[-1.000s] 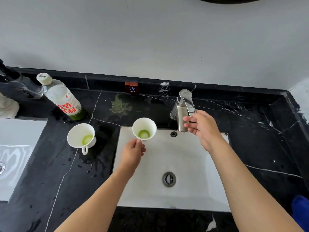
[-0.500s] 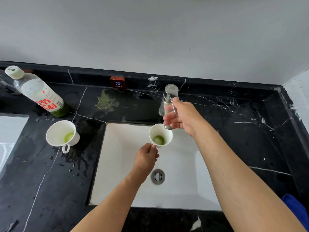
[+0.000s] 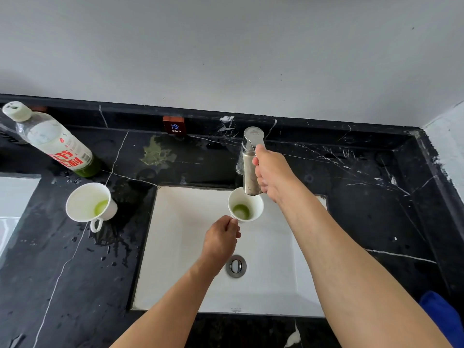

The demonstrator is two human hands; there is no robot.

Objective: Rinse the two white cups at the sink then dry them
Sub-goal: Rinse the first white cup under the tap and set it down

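Left hand [image 3: 221,238] grasps the first cup [image 3: 245,205] under the tap [image 3: 251,169]; right hand [image 3: 272,172] seemingly grips its lever, water next.

Black marbled counter [image 3: 364,209], wet left of the basin. On it: white cup [image 3: 88,203], upright; bottle [image 3: 54,141], upright.

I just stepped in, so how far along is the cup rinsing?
Nothing looks finished. In hand: the left hand holds one white cup, green liquid in it, under the faucet, which the right hand grips. Left: the second cup sits on the counter, also green inside; both need drying.
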